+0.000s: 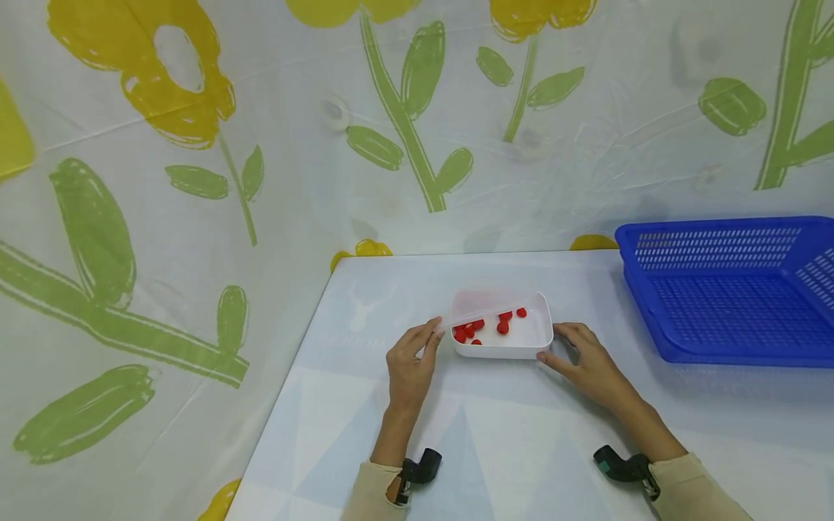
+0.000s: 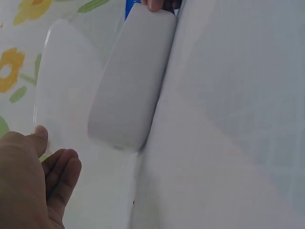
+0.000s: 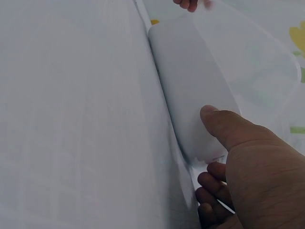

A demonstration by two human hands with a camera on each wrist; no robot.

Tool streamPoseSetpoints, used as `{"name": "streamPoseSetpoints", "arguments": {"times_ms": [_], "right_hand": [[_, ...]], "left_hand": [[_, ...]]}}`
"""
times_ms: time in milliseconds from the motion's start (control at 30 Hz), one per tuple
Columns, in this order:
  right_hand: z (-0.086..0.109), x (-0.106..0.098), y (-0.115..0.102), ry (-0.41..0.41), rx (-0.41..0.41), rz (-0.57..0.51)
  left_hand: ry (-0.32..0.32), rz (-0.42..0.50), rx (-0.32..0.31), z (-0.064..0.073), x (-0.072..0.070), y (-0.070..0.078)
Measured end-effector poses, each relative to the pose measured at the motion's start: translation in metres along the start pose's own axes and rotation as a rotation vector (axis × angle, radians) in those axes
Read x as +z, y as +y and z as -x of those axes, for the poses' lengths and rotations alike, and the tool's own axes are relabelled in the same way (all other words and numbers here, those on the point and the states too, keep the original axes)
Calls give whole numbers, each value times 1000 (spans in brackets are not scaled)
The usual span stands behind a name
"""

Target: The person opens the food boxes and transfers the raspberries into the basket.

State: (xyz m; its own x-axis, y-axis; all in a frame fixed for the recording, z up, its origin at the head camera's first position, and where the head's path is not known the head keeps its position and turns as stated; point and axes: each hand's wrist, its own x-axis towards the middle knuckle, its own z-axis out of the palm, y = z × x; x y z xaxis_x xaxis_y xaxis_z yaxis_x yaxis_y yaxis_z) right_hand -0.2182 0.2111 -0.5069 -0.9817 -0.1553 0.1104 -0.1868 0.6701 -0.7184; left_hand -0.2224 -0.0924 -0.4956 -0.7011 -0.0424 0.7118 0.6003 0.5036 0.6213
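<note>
A white rectangular box [image 1: 498, 353] stands on the table with several small red berry-like pieces [image 1: 502, 328] inside. Between thumb and fingers, my left hand [image 1: 410, 365] pinches the left edge of a clear plastic lid [image 2: 66, 90]. That lid is tilted up over the back of the box, and some of the red pieces show below its edge. My right hand [image 1: 596, 370] grips the right end of the box, its thumb [image 3: 219, 121] on the front wall near the corner. The left wrist view shows the box's plain front wall, which hides the contents.
A blue perforated plastic basket [image 1: 730, 307] sits on the table to the right. Behind and to the left hangs a white sheet [image 1: 287, 181] with yellow flowers and green leaves. The pale patterned tabletop [image 1: 495, 449] extends in front of the box.
</note>
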Motion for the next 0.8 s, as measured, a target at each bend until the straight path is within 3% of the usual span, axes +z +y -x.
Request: {"name": "streamPoseSetpoints", "arguments": {"times_ms": [267, 567, 800], "right_hand": [[0, 0, -1, -7, 3, 5], [0, -1, -2, -1, 21, 11], [0, -2, -2, -14, -6, 12]], "left_hand": [[48, 42, -88, 1, -3, -1], [156, 14, -99, -4, -3, -2], [195, 77, -147, -3, -3, -4]]}}
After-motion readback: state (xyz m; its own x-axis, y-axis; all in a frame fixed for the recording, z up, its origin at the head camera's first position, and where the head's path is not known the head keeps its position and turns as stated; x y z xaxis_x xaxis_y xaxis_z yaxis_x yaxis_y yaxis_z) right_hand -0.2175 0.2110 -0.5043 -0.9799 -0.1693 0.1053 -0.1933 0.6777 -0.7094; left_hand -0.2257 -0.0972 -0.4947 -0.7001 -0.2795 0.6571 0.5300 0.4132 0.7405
